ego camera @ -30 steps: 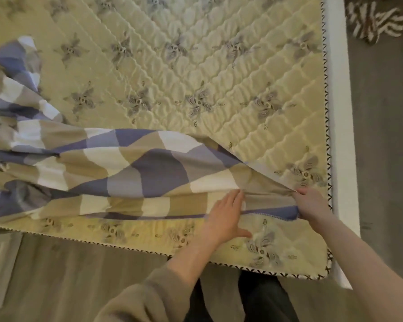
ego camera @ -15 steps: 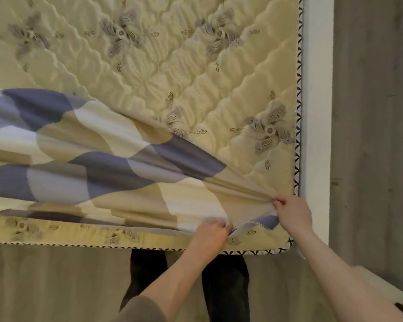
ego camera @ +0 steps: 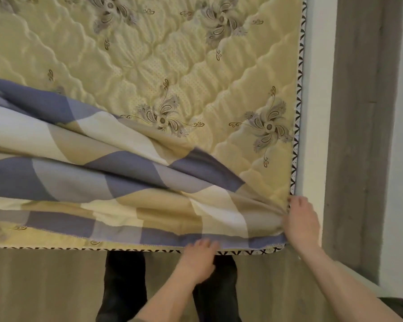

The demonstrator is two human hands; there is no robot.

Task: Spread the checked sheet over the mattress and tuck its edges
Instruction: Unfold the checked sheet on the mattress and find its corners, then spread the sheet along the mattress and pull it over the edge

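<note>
Both hands have dragged the sheet (ego camera: 126,182) to the near right corner of the mattress (ego camera: 196,66); right hand (ego camera: 300,221) grips its corner, left hand (ego camera: 199,259) pinches the near hem. Spreading step; next probably calls for tucking this corner under

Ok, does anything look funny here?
The checked sheet is bunched in folds along the near edge, leaving most of the mattress bare. The right hand pinches it at the corner; the left hand holds its hem.

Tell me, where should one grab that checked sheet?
Take the checked sheet by its blue-hemmed corner, coming from the near right corner of the mattress: its folds converge there, where the right hand pinches it and the left hand grips the hem.
</note>
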